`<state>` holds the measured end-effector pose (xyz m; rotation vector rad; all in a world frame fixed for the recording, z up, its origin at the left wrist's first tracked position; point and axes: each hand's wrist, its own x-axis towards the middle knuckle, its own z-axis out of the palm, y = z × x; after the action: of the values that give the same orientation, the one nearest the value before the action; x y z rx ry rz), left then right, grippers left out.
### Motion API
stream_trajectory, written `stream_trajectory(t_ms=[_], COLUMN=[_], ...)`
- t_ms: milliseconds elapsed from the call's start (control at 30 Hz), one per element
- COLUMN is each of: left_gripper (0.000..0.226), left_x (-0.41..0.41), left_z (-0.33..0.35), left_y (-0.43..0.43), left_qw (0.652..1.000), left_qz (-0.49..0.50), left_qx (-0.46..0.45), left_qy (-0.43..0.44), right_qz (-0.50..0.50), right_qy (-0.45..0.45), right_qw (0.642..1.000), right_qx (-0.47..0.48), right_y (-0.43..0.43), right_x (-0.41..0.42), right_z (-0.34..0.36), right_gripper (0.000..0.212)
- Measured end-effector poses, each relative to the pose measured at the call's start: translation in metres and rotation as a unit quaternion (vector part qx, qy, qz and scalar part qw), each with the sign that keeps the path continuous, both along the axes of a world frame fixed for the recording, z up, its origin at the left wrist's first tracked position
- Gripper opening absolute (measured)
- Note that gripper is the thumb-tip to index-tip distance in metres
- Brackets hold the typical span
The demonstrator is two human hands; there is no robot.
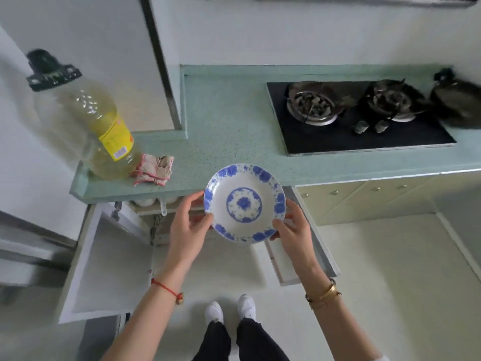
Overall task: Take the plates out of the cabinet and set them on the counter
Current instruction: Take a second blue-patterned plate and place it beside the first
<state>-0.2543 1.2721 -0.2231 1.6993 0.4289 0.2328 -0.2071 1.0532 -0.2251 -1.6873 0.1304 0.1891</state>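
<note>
Home kitchen. Pale green speckled counter (234, 118) with raised back edge along white wall. Built-in black glass gas hob (359, 118) set into counter, two burners, two knobs at front. Dark pot (458, 102) beside hob at right. Large cooking oil bottle (104, 131) with yellow label at counter's left end, folded cloth (153, 169) just beside it. Cream base cabinets (364, 201) below; cabinet door (104, 261) open. Light tiled floor (390, 282).

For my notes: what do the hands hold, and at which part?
Both hands hold one blue-and-white plate by its rim: left hand at the left edge, right hand at the lower right edge.
</note>
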Motion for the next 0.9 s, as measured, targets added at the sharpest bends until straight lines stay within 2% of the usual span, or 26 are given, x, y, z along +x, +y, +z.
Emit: stream_trajectory(t_ms=[233,500,900], left_gripper=[0.040,0.038,0.036], left_x=[0.038,0.042,0.032], left_z=[0.057,0.089,0.103], left_y=[-0.090,-0.247,-0.526], left_qw=[0.984,0.943,0.898], left_qz=[-0.173,-0.330,-0.430], left_qx=[-0.008,-0.046,-0.089], left_qy=[-0.029,-0.016,-0.028], right_qz=[-0.169,-0.337,-0.451], right_qy=[-0.007,-0.014,-0.042], right_qw=[0.986,0.941,0.890], right_qx=[0.004,-0.001,-0.049], right_y=[-0.096,-0.231,-0.479], right_x=[-0.036,-0.102,-0.160], right_z=[0.060,0.089,0.114], right_gripper=[0.042,0.046,0.045])
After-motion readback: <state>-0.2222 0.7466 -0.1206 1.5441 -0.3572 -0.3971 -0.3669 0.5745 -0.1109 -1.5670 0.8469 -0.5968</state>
